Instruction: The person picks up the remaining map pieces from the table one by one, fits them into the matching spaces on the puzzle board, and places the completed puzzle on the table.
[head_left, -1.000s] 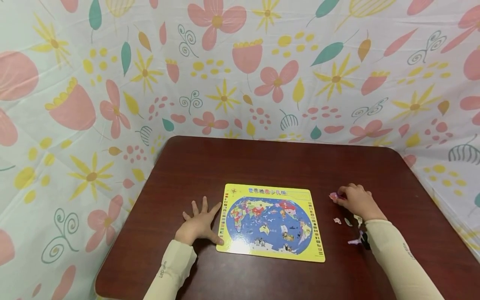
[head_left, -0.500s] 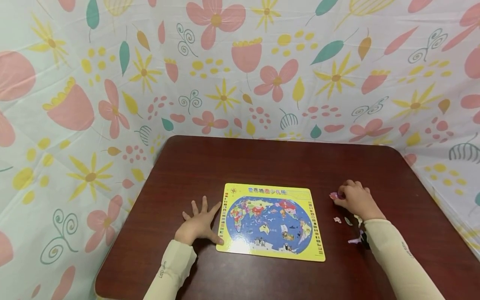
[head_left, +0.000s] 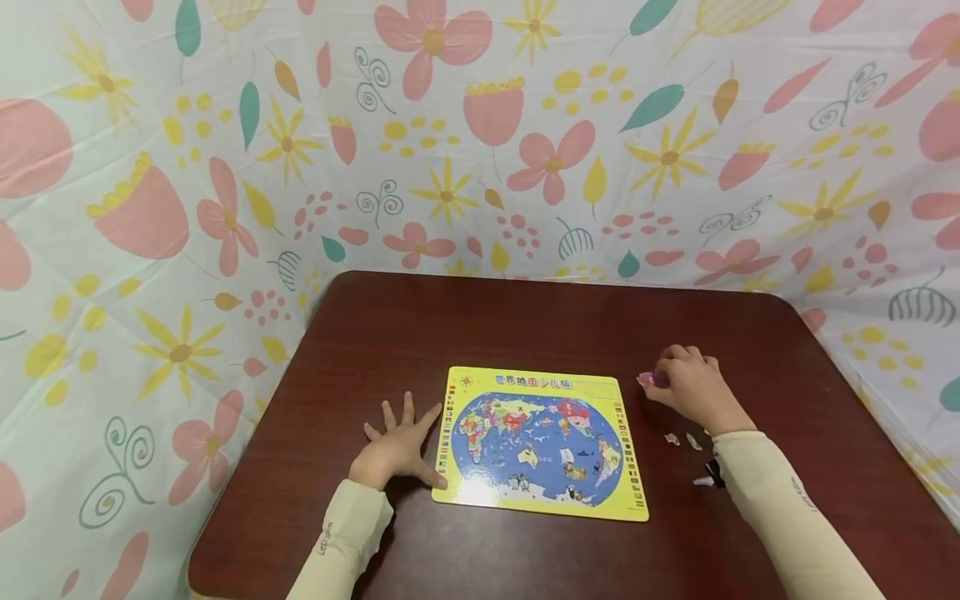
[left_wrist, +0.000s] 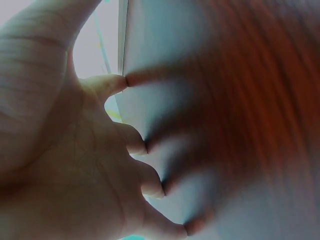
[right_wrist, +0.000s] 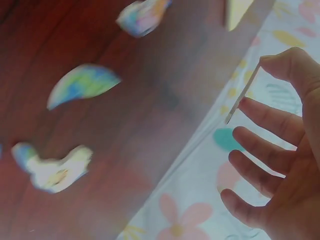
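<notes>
A world map puzzle board [head_left: 540, 510] with a yellow border lies flat on the table. Left of it, my left hand [head_left: 399, 450] rests with spread fingers on the tabletop, its thumb touching the board's lower left edge. My right hand [head_left: 693, 387] is off the board's upper right side, pinching a small pink puzzle piece [head_left: 647, 380] between thumb and index finger. In the right wrist view that thin piece [right_wrist: 244, 92] appears edge-on, above the table, while the other fingers extend free. The left wrist view shows the palm and fingertips [left_wrist: 135, 145] on the table.
Several loose puzzle pieces lie right of the board, among them a white one [right_wrist: 57, 172], a blue-green one [right_wrist: 84, 86] and a purple one [head_left: 703, 482]. A dark object [head_left: 715, 473] is partly under the right sleeve. Flowered cloth [head_left: 450, 108] hangs behind the table [head_left: 525, 321].
My right hand has lifted the pink puzzle piece and moved slightly left and away from me, nearer the board. The left hand has kept its place.
</notes>
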